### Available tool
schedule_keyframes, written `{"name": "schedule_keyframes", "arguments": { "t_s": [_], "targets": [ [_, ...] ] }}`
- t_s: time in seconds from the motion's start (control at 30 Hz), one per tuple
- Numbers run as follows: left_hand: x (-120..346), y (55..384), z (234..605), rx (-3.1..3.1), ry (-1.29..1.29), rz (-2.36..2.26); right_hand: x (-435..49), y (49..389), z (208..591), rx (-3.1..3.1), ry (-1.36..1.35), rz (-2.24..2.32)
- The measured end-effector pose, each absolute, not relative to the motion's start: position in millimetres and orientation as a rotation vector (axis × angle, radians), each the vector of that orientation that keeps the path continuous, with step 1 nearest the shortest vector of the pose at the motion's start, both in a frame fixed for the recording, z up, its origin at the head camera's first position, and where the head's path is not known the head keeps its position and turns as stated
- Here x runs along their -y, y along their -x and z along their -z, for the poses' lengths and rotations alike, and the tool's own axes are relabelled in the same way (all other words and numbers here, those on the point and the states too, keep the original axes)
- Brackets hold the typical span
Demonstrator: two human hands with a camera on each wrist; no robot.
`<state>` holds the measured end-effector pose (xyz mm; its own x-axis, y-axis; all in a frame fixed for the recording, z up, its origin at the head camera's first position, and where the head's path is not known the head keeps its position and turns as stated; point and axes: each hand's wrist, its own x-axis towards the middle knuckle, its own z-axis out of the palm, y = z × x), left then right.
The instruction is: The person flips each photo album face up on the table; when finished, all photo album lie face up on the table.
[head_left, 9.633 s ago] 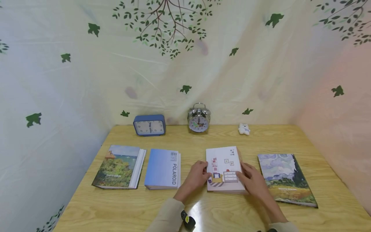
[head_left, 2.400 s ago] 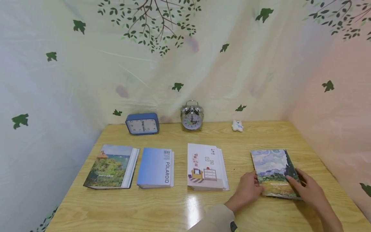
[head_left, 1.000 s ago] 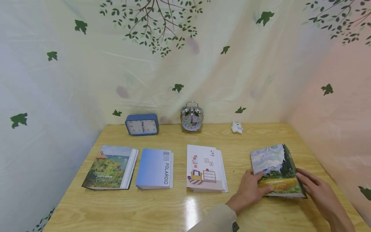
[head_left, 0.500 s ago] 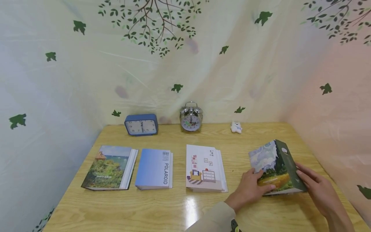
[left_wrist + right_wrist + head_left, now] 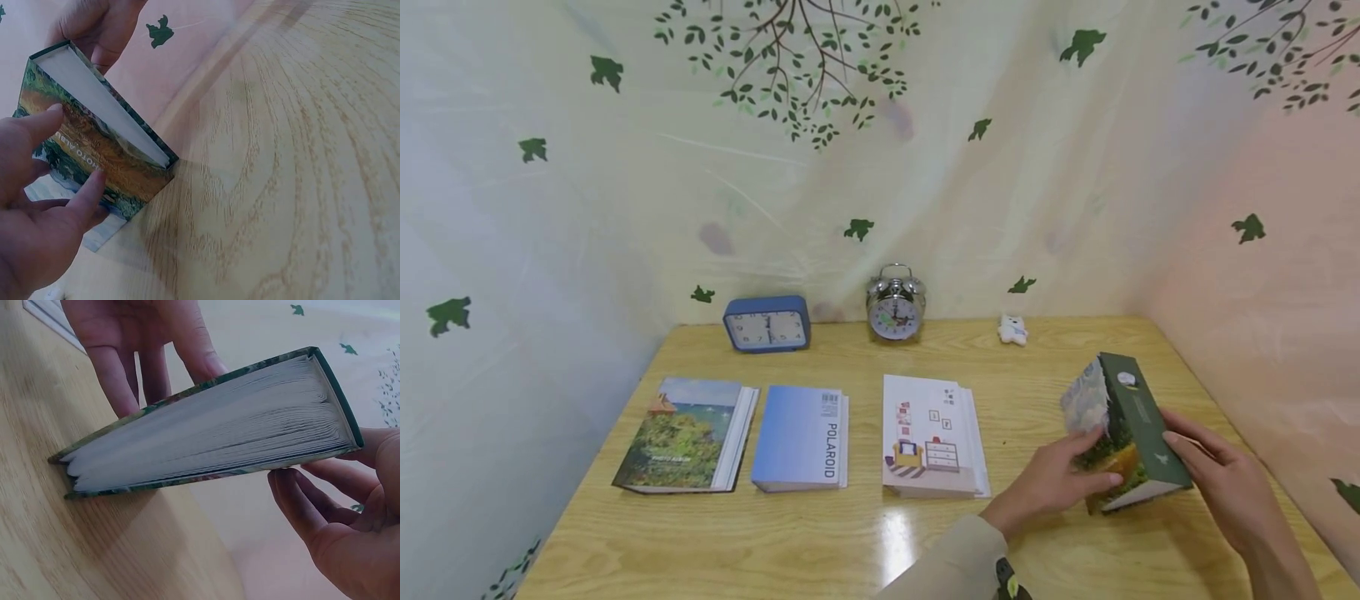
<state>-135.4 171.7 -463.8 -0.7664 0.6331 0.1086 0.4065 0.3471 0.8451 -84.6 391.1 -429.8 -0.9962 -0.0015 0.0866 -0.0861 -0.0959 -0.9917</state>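
A thick photo album (image 5: 1138, 421) with a landscape painting on its cover and a dark green spine is tilted up at the table's right, spine uppermost, fore-edge down at the tabletop. My left hand (image 5: 1060, 475) lays its thumb and fingertips against the painted front cover (image 5: 94, 147). On the opposite side, my right hand (image 5: 1221, 471) holds the album by the spine and back cover. The right wrist view shows the page block (image 5: 219, 428) end-on between the covers, with right-hand fingers (image 5: 297, 500) under the back one. The back cover is hidden in the head view.
To the left lie a white album (image 5: 928, 437) with a room drawing, a blue POLAROID album (image 5: 793, 437) and another painted photo album (image 5: 681, 437). Along the back stand a blue clock (image 5: 767, 325), a silver alarm clock (image 5: 895, 308) and a white bear figurine (image 5: 1012, 330).
Both hands have moved from the white album to the painted one at the right. That album has been raised from lying flat until its spine faces up. The other albums stay put.
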Motion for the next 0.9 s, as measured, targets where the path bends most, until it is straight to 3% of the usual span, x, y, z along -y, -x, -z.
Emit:
{"name": "schedule_keyframes", "arguments": {
  "t_s": [0.53,0.9],
  "targets": [
    [-161,134,443,-2.212,-0.660,-1.627,-361,89,417,2.442,-0.003,-1.803],
    [-146,134,433,-2.246,-0.782,-1.670,-344,91,416,2.629,-0.040,-1.498]
  ]
}}
